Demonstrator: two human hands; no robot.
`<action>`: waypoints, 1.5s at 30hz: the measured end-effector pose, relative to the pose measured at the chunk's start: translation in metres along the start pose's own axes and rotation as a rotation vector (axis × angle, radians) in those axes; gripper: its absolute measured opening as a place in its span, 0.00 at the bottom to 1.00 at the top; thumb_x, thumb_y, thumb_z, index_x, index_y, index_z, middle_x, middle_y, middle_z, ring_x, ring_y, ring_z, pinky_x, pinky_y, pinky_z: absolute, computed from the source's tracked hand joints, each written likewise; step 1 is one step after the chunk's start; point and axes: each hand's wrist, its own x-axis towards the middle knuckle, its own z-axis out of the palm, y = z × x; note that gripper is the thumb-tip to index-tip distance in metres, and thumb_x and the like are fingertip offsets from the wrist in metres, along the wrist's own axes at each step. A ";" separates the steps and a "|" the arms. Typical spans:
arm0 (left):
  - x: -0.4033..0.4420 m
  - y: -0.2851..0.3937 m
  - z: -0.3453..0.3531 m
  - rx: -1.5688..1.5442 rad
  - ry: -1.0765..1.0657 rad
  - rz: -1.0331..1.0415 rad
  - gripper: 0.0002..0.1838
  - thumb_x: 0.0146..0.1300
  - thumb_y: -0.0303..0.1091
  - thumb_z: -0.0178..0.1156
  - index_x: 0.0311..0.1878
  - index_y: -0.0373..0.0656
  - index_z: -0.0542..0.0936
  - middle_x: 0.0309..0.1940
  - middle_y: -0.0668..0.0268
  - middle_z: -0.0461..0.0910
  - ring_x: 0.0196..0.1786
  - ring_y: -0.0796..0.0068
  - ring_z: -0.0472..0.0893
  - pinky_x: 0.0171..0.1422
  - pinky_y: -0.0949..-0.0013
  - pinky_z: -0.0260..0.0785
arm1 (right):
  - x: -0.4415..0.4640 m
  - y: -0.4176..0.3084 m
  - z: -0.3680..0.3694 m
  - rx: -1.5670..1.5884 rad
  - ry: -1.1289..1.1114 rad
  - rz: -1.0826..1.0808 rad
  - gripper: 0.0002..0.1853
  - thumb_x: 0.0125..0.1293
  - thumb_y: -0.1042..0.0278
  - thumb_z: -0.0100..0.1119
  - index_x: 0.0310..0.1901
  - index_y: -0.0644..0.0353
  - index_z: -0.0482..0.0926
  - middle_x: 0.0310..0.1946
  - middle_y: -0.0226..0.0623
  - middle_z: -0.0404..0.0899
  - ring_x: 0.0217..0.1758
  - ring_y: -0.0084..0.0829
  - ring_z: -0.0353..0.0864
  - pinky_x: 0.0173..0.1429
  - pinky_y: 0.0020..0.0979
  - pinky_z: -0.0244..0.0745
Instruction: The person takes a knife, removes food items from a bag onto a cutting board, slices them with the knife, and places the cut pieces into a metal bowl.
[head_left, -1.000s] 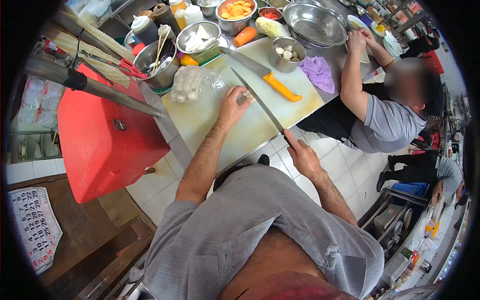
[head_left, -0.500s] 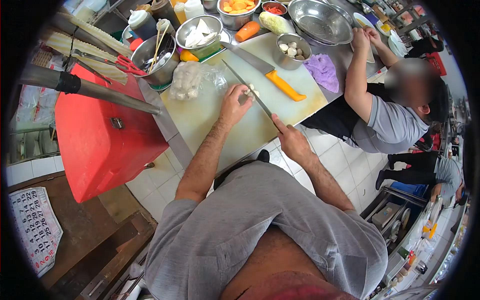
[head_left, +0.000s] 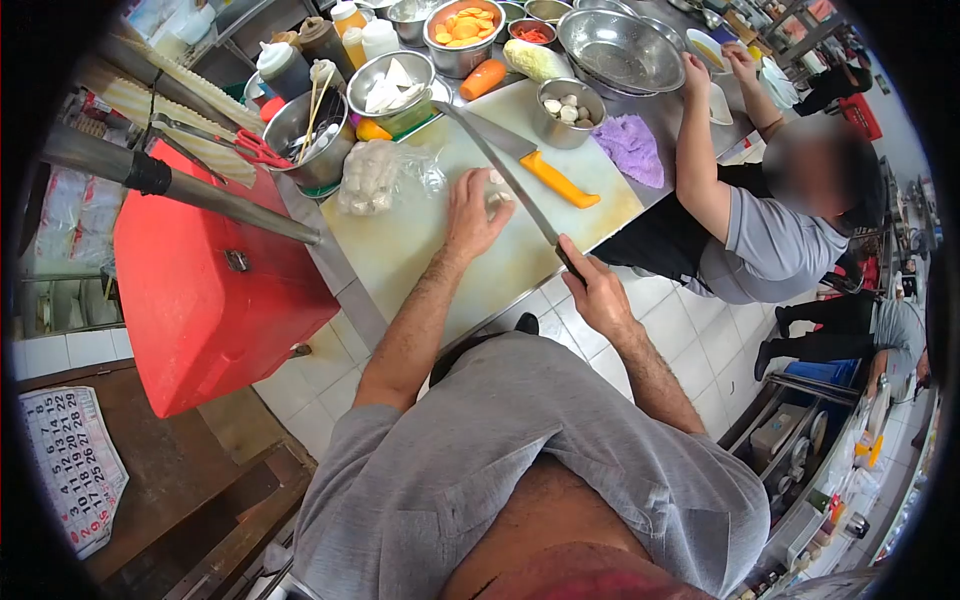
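Note:
My right hand [head_left: 598, 298] is closed around the dark handle of a long kitchen knife [head_left: 507, 172]. Its blade slants up and left over the cutting board [head_left: 420, 270], just right of my left hand [head_left: 477, 218]. The left fingers curl around small white pieces [head_left: 496, 192], partly hidden by the fingers and blade; their kind is unclear. Beyond the blade lies a second knife with a yellow handle [head_left: 560, 180]. A clear plastic bag of pale round pieces [head_left: 372, 180] rests left of my left hand. Mushrooms [head_left: 566, 108] fill a small metal bowl [head_left: 570, 132] at the board's far right.
A purple cloth [head_left: 630, 150] lies at the board's right edge. Bowls of sliced carrot [head_left: 464, 27] and white slices [head_left: 395, 90], a carrot [head_left: 483, 79] and a colander [head_left: 622, 50] line the back. Left stands a red box [head_left: 220, 290]; at right, a co-worker [head_left: 770, 230].
The view has shifted slightly. My left fingers have spread a little around the white pieces, and the knife in my right hand has moved slightly relative to them. The co-worker's hands have moved apart.

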 end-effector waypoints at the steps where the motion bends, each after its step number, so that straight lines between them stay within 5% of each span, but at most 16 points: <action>1: 0.003 0.008 0.003 0.127 0.000 0.017 0.27 0.57 0.42 0.64 0.57 0.43 0.68 0.57 0.55 0.66 0.58 0.54 0.66 0.63 0.48 0.57 | 0.002 0.000 -0.001 0.002 0.004 0.001 0.32 0.63 0.73 0.58 0.69 0.43 0.63 0.36 0.48 0.78 0.37 0.47 0.80 0.43 0.42 0.76; 4: 0.014 0.013 0.017 0.301 -0.129 -0.071 0.29 0.58 0.49 0.63 0.59 0.44 0.69 0.56 0.56 0.67 0.61 0.56 0.63 0.63 0.45 0.55 | 0.003 0.002 -0.007 0.052 0.044 0.018 0.32 0.62 0.74 0.59 0.68 0.44 0.64 0.35 0.48 0.78 0.37 0.46 0.80 0.42 0.42 0.75; 8: 0.026 -0.015 0.039 0.452 -0.183 0.083 0.18 0.59 0.43 0.63 0.48 0.43 0.75 0.47 0.57 0.74 0.52 0.55 0.73 0.52 0.55 0.67 | -0.008 0.014 -0.013 0.100 0.172 0.022 0.32 0.61 0.76 0.60 0.68 0.48 0.65 0.35 0.49 0.78 0.37 0.46 0.80 0.43 0.39 0.75; 11: 0.042 -0.016 0.038 0.385 -0.166 0.044 0.14 0.59 0.43 0.61 0.38 0.42 0.75 0.39 0.59 0.76 0.44 0.56 0.77 0.44 0.56 0.72 | -0.023 0.021 -0.022 0.143 0.256 0.109 0.32 0.62 0.77 0.60 0.68 0.50 0.65 0.38 0.49 0.79 0.38 0.43 0.80 0.44 0.36 0.75; 14: 0.075 0.015 0.026 0.112 -0.017 0.019 0.14 0.60 0.43 0.60 0.39 0.41 0.75 0.38 0.58 0.76 0.43 0.53 0.78 0.44 0.52 0.72 | -0.042 0.034 -0.028 0.169 0.324 0.196 0.31 0.63 0.77 0.59 0.68 0.52 0.64 0.41 0.47 0.81 0.37 0.36 0.80 0.45 0.32 0.74; 17: 0.124 0.057 0.024 0.000 -0.018 0.056 0.17 0.61 0.44 0.60 0.44 0.39 0.76 0.42 0.56 0.76 0.47 0.52 0.77 0.48 0.53 0.72 | -0.062 0.040 -0.030 0.265 0.363 0.383 0.30 0.64 0.77 0.58 0.68 0.55 0.64 0.41 0.46 0.82 0.37 0.27 0.78 0.44 0.29 0.74; 24: 0.184 0.065 0.054 0.058 -0.142 0.029 0.24 0.64 0.47 0.57 0.52 0.35 0.76 0.53 0.50 0.74 0.58 0.53 0.72 0.62 0.57 0.64 | -0.085 0.048 -0.030 0.236 0.356 0.428 0.31 0.63 0.76 0.59 0.68 0.51 0.65 0.41 0.45 0.81 0.40 0.29 0.80 0.46 0.29 0.74; 26: 0.174 0.052 0.031 -0.017 0.084 0.199 0.24 0.62 0.45 0.60 0.54 0.36 0.75 0.56 0.51 0.73 0.60 0.54 0.71 0.64 0.58 0.62 | -0.084 0.043 -0.032 0.157 0.391 0.303 0.31 0.61 0.76 0.61 0.67 0.48 0.67 0.36 0.43 0.80 0.37 0.32 0.79 0.44 0.31 0.75; 29: 0.126 0.020 -0.009 0.139 0.325 0.169 0.24 0.54 0.39 0.67 0.52 0.39 0.74 0.53 0.54 0.73 0.58 0.51 0.69 0.63 0.53 0.60 | -0.079 0.040 -0.028 -0.011 0.180 0.186 0.29 0.61 0.73 0.60 0.64 0.38 0.71 0.30 0.40 0.73 0.30 0.40 0.75 0.38 0.37 0.75; 34: 0.026 -0.033 -0.046 0.508 0.361 -0.168 0.29 0.48 0.43 0.70 0.52 0.45 0.72 0.57 0.59 0.66 0.62 0.54 0.62 0.65 0.44 0.50 | -0.035 0.031 0.006 -0.222 0.012 0.188 0.27 0.63 0.70 0.55 0.62 0.33 0.71 0.37 0.40 0.70 0.38 0.41 0.76 0.40 0.42 0.75; 37: 0.005 -0.052 -0.055 0.581 0.399 -0.164 0.32 0.46 0.44 0.71 0.54 0.47 0.71 0.59 0.61 0.62 0.63 0.55 0.59 0.65 0.43 0.48 | 0.002 0.032 0.028 -0.385 0.081 0.030 0.28 0.60 0.72 0.55 0.62 0.34 0.71 0.38 0.42 0.69 0.41 0.44 0.74 0.39 0.43 0.75; 40: 0.002 -0.064 -0.059 0.597 0.364 -0.172 0.31 0.47 0.42 0.70 0.54 0.48 0.70 0.57 0.60 0.64 0.62 0.55 0.61 0.66 0.44 0.48 | 0.043 0.030 0.040 -0.458 0.062 -0.019 0.29 0.57 0.74 0.56 0.61 0.39 0.72 0.41 0.43 0.69 0.42 0.47 0.73 0.40 0.44 0.75; 42: 0.004 -0.067 -0.063 0.562 0.370 -0.193 0.28 0.49 0.39 0.69 0.54 0.47 0.71 0.56 0.59 0.65 0.61 0.55 0.63 0.66 0.46 0.50 | 0.069 0.022 0.048 -0.497 0.260 -0.238 0.25 0.53 0.77 0.56 0.56 0.48 0.76 0.39 0.44 0.71 0.41 0.46 0.73 0.43 0.45 0.74; 45: 0.005 -0.073 -0.068 0.466 0.391 -0.237 0.24 0.52 0.33 0.66 0.52 0.45 0.72 0.53 0.57 0.69 0.59 0.54 0.67 0.63 0.49 0.56 | 0.115 -0.001 0.068 -0.024 0.153 -0.424 0.16 0.56 0.79 0.55 0.47 0.59 0.80 0.39 0.46 0.75 0.46 0.47 0.75 0.51 0.42 0.73</action>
